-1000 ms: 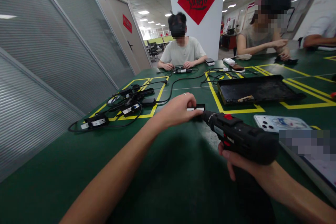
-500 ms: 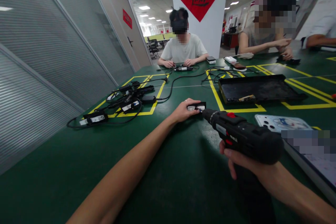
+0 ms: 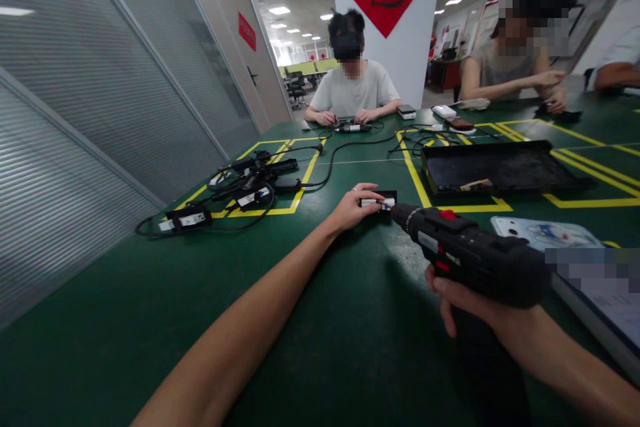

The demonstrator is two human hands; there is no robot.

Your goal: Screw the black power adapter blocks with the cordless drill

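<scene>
My right hand grips a black cordless drill with red switches, its fingers wrapped round the handle. The drill points left and away from me, its chuck end at the right side of a small black-and-white part. Any bit at the tip is too small to make out clearly. My left hand holds that part down on the green table, fingertips lying across its white face. A ring shows on one finger. The hand hides the part's left end.
To the left lies a heap of black cables and adapters. A black tray stands at back right. A phone and a flat slab-like device lie right of the drill. Co-workers sit across the table, one person directly opposite.
The whole view has shifted slightly. My left hand's fingers have spread a little on the part. The drill stays at the part's right side.
</scene>
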